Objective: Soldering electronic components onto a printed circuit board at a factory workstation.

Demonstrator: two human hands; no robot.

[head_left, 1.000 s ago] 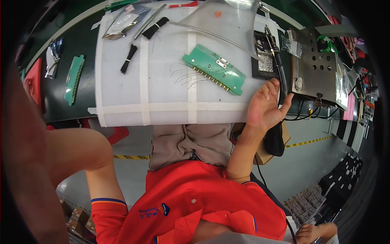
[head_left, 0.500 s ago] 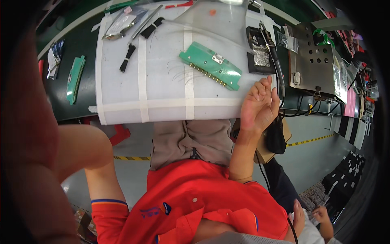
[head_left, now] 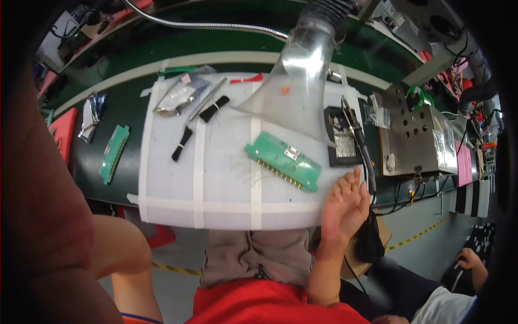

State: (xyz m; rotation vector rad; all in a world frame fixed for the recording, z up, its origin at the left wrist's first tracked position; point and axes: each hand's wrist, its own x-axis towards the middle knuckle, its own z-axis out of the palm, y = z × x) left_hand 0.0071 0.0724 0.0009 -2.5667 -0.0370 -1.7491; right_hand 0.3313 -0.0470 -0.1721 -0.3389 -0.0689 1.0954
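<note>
Green fixture (head_left: 284,161) lies slanted on the white mat (head_left: 226,178), right of mid-mat, row of brass-coloured pins along its near edge, fine wires at the pins' left end. Neither hand on it.

Right hand (head_left: 345,208): palm up, fingers loosely curled, nothing in grasp, over the mat's near right corner, just beside the fixture. Soldering iron (head_left: 362,147) is nearest the fingertips, tip pointing away, along the right side of a black stand (head_left: 345,161); cannot tell if fingers touch the handle.

Left arm is bent up close to the camera, large and blurred at left; left hand out of view, so cannot tell whether it holds anything.

Rest of mat: two tied black wire bundles (head_left: 182,144) far left, red bundle (head_left: 246,79) at far edge, clear plastic bag (head_left: 181,100) at far left corner. Clear hood (head_left: 288,102) hangs over the far side.

Dark green table (head_left: 123,110): second green fixture (head_left: 114,155) and silver packet (head_left: 93,117) left of mat, perforated metal box (head_left: 410,143) right of stand. Another person's hand (head_left: 470,259), lower right.
</note>
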